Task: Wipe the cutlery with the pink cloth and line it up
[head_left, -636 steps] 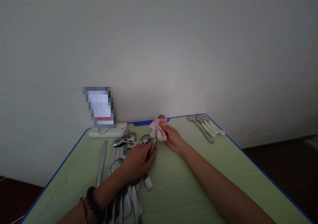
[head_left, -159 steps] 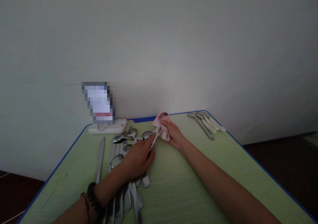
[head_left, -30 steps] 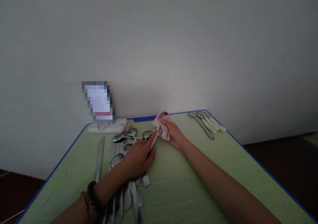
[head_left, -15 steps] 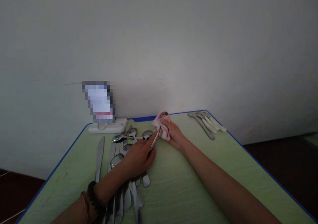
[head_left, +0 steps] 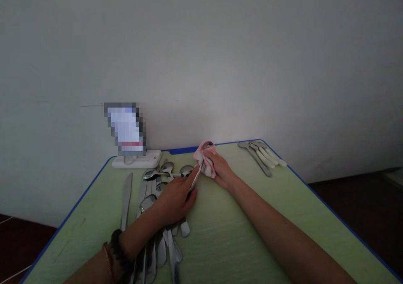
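My left hand [head_left: 176, 198] is closed around the handle of a metal spoon [head_left: 195, 180] that points up and away from me. A pink and white cloth [head_left: 208, 166] wraps the spoon near its bowl, whose rounded tip shows above the folds. My right hand [head_left: 222, 168] grips the cloth, thumb pressed on top. Beneath my left hand and forearm lies a pile of metal cutlery, with spoons [head_left: 167, 166] at the far end and several handles [head_left: 161, 252] toward me. The forearm hides part of it.
A table knife [head_left: 126, 198] lies left of the pile. At the far right rest a metal spoon [head_left: 260, 162] and several white-handled pieces of cutlery [head_left: 266, 157]. A blurred phone [head_left: 126, 128] stands on a white base [head_left: 138, 160] at the far left, near the wall.
Almost nothing differs. Both hands, the cloth and the spoon keep nearly the same place, with at most a very slight shift.
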A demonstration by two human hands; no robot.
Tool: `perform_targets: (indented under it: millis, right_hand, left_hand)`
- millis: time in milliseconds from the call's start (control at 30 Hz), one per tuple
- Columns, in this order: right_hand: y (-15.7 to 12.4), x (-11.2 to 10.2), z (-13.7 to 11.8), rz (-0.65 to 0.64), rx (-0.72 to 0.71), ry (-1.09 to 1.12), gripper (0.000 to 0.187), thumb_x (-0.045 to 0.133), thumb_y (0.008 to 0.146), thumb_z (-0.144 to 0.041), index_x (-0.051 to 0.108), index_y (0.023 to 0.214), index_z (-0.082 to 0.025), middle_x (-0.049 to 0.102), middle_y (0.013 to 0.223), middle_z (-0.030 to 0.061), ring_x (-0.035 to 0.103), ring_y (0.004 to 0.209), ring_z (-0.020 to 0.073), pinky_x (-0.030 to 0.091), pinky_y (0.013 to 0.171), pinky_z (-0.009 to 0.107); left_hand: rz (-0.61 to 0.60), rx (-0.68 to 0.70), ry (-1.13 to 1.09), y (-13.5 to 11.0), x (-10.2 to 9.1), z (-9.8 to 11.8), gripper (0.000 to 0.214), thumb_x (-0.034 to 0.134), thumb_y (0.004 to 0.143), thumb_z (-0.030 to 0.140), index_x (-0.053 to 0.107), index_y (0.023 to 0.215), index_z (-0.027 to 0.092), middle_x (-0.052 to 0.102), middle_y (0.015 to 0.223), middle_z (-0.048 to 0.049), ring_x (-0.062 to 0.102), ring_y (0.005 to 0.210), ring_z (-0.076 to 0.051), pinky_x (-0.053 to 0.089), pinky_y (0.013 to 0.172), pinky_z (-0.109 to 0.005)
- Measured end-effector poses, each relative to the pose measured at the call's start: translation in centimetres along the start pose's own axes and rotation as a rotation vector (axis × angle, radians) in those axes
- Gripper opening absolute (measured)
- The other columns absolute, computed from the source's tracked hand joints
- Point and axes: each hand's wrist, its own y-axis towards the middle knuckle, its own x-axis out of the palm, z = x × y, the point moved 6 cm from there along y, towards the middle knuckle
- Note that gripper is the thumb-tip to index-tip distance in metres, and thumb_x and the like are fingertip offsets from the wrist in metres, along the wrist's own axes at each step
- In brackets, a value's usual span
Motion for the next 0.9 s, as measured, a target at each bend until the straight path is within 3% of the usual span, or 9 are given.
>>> perform_targets:
  millis: [900]
  right_hand:
    - [0.17,-0.31,0.19,0.027,0.022,-0.003,0.007,0.059,0.077,-0.02,0.056,0.074,-0.014,0.063,0.058,0.0007,0.058,0.048,0.0101,0.049,0.047,0.02]
  left_hand:
    - [-0.019,0.015,0.02,0.04,-0.14,0.25,0.063,0.038,0.086,0.022,0.013,0.142,0.013,0.062,0.084,-0.0072,0.056,0.076,-0.021,0.043,0.072,-0.032]
